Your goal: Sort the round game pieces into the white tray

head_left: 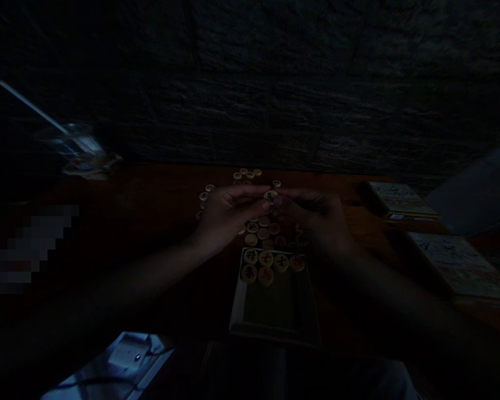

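Both my left hand [229, 214] and my right hand [316, 214] pinch one round xiangqi piece [270, 196] between thumbs and fingers, its dark character facing me. Below it stands an open shallow box [238, 308], with several pieces in its far end, among them a red-marked piece [265, 276] and a black-marked piece [249, 274]. Loose xiangqi pieces [252, 226] lie on the table just beyond the box. More pieces [250, 175] are scattered behind my hands, some partly hidden by my left hand.
The scene is very dark. Two flat printed boxes [402, 198] [458, 264] lie on the right of the wooden table [158, 194]. A clear container with a straw [83, 147] stands at the back left. Below left is a white plug adapter [129, 351] with cables. A stone wall [250, 100] rises behind.
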`<act>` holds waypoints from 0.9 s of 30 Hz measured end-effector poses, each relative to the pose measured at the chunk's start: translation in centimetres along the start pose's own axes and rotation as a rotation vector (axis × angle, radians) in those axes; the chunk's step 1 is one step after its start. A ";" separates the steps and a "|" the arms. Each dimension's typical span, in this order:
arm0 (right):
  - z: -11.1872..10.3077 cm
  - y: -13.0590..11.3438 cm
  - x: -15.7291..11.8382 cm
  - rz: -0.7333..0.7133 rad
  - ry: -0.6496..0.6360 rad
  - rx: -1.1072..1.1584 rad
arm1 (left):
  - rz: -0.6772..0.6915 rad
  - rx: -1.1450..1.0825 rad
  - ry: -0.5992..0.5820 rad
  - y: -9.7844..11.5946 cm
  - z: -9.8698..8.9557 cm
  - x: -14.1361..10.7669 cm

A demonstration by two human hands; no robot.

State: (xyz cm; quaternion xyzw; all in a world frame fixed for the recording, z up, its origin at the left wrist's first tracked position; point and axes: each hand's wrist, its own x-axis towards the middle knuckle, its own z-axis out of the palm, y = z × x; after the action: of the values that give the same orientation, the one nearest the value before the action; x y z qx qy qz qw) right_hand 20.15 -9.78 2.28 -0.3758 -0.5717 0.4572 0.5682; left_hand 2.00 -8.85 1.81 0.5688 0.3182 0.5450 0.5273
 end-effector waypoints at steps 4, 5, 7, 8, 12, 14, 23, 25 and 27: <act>0.1 0.1 -0.2 -0.033 -0.014 -0.009 | -0.055 -0.142 -0.028 -0.4 0.1 0.0; 0.1 0.2 -0.2 -0.047 -0.021 -0.010 | -0.066 -0.163 -0.027 -0.5 0.1 0.0; 0.1 0.2 -0.2 -0.087 -0.028 -0.035 | -0.089 -0.172 -0.018 -0.5 0.1 0.1; 0.0 0.3 -0.3 -0.111 -0.033 -0.068 | -0.103 -0.167 -0.017 -0.4 0.1 0.1; -0.6 0.4 -0.3 -0.298 -0.079 -0.356 | -0.147 -0.160 -0.027 0.1 0.1 0.1; -0.9 0.3 -0.3 -0.416 -0.121 -0.502 | -0.162 -0.187 -0.025 0.4 0.2 0.1; -1.2 -0.5 -0.1 -0.629 -0.173 -0.650 | -0.309 -0.212 -0.162 0.9 0.2 0.2; -1.3 -0.4 0.0 -0.617 -0.184 -0.627 | -0.343 -0.195 -0.204 1.0 0.2 0.1; -1.4 -0.3 0.1 -0.579 -0.190 -0.594 | -0.338 -0.185 -0.199 1.2 0.2 0.1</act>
State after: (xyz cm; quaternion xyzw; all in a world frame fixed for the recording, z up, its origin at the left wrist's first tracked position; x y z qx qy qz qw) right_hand 21.58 -9.67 2.49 -0.3033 -0.8105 0.1268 0.4848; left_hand 1.92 -9.12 2.96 0.5076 0.3043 0.4168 0.6899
